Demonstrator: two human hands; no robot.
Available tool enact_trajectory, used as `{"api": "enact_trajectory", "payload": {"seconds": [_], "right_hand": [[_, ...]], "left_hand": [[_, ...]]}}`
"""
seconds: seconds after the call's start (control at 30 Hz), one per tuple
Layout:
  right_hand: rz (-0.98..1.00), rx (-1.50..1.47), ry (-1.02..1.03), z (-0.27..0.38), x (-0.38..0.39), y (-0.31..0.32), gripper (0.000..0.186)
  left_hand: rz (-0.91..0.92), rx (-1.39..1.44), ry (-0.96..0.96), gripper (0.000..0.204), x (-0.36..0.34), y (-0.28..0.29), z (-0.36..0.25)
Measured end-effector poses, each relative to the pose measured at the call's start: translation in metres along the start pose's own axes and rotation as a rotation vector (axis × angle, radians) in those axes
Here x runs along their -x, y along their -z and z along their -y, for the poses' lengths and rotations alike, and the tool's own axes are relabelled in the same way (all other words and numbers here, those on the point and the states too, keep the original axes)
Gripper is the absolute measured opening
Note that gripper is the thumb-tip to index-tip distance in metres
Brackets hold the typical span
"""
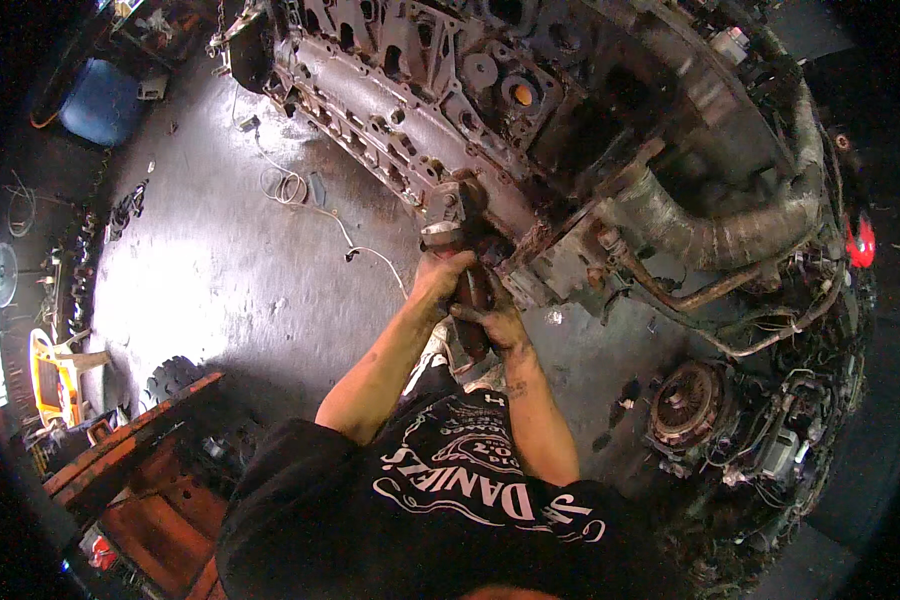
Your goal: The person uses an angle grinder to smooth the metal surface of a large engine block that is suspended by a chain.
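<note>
I grip a power tool (475,300) with a long, dark reddish-brown body and a metal head, holding it with both hands. My left hand (440,275) is closed on it near the head; my right hand (495,320) is closed further down the body, closer to me. The head of the tool lies against or just over the side of a large grimy metal engine block (390,110), with holes, ribs and flanged edges, that fills the upper middle. Whether it touches the metal I cannot tell. A corroded curved pipe (710,230) runs from the block toward the right.
A white cord (370,252) snakes over the grey floor (200,230). A blue container (100,105) stands upper left. A rusty orange metal frame (150,475) and a yellow-orange object (55,380) are lower left. A round clutch-like part (685,405) and tangled engine parts lie at the right.
</note>
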State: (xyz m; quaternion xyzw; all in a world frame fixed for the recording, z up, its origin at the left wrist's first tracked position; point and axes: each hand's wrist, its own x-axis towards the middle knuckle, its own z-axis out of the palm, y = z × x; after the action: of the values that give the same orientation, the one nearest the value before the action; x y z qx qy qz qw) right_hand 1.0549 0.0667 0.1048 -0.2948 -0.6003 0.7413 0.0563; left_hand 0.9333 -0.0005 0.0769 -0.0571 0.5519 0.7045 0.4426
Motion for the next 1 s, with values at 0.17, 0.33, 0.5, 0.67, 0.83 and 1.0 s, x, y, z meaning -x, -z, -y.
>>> {"api": "enact_trajectory", "payload": {"seconds": [0.17, 0.33, 0.5, 0.67, 0.83, 1.0], "right_hand": [[-0.08, 0.22, -0.03, -0.026, -0.023, 0.033, 0.08], [-0.194, 0.432, 0.291, -0.006, -0.063, 0.04, 0.072], [-0.246, 0.59, 0.284, -0.007, -0.077, 0.04, 0.074], [-0.23, 0.601, 0.225, -0.01, -0.069, 0.038, 0.057], [-0.218, 0.478, 0.394, -0.027, -0.068, 0.044, 0.058], [-0.131, 0.457, -0.073, -0.022, -0.05, 0.038, 0.068]], "left_hand": [[0.086, 0.016, 0.041, 0.028, -0.021, -0.025, -0.008], [0.129, 0.153, -0.052, 0.026, -0.08, -0.05, -0.006], [0.095, -0.048, 0.037, 0.037, -0.095, -0.054, -0.014], [0.1, -0.039, 0.02, 0.038, -0.102, -0.05, -0.006], [0.055, -0.014, -0.097, 0.034, -0.089, -0.053, 0.003], [0.016, -0.007, -0.021, 0.031, -0.067, -0.04, 0.019]]}}
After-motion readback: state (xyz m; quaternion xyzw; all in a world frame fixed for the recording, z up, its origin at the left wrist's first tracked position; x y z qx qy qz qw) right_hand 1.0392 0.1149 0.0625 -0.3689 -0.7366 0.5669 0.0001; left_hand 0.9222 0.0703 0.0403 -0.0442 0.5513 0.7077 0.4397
